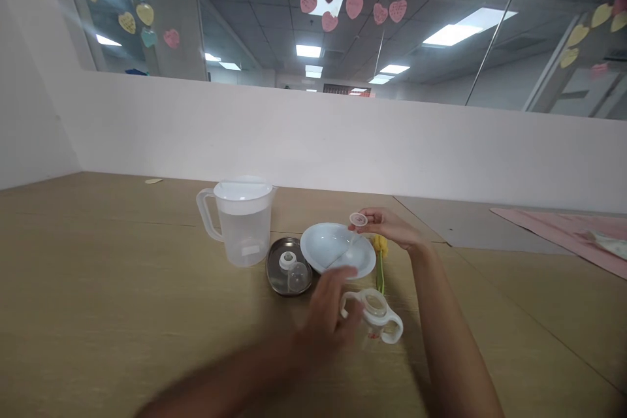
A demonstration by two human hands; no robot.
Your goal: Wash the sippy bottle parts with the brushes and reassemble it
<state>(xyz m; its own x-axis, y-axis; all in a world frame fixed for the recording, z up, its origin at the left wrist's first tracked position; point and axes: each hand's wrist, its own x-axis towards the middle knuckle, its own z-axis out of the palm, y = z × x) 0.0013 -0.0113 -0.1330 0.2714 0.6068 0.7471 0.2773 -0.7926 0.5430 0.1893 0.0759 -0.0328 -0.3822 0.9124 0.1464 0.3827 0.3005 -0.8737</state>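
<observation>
My right hand [392,227] pinches a small round clear part [358,219] above the far edge of a white divided plate [321,245]. My left hand [329,307], blurred, has its fingers spread just left of a white two-handled baby bottle [376,315] and touches or nearly touches its handle. A small steel dish [277,274] left of the plate holds a white ring [287,260] and a clear dome cap [296,276].
A clear plastic jug [242,225] with a white lid and some water stands left of the dish. A yellow flower [381,255] lies right of the plate. A pink cloth [568,232] lies at the far right. A white wall borders the wooden table [98,287].
</observation>
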